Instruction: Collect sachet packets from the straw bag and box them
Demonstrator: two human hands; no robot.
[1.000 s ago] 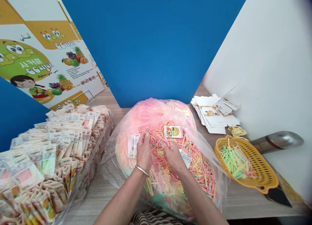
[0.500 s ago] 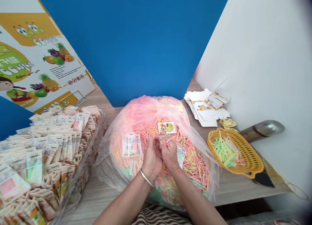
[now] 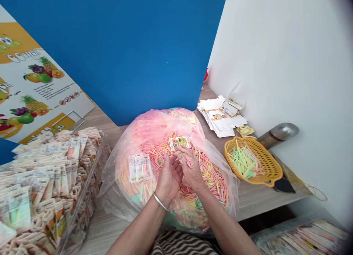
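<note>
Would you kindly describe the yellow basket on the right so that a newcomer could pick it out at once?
On the wood-grain table, look right of the big clear bag of coloured sticks. Below the stack of white printed cards sits a yellow perforated plastic basket. Only a small heap of mostly green sticks lies in it.

The left hand point(image 3: 168, 181) and right hand point(image 3: 191, 170) have come together above the straws point(image 3: 209, 177).

two hands point(image 3: 168, 181), one bangle point(image 3: 160, 201), one basket point(image 3: 264, 157)
</note>
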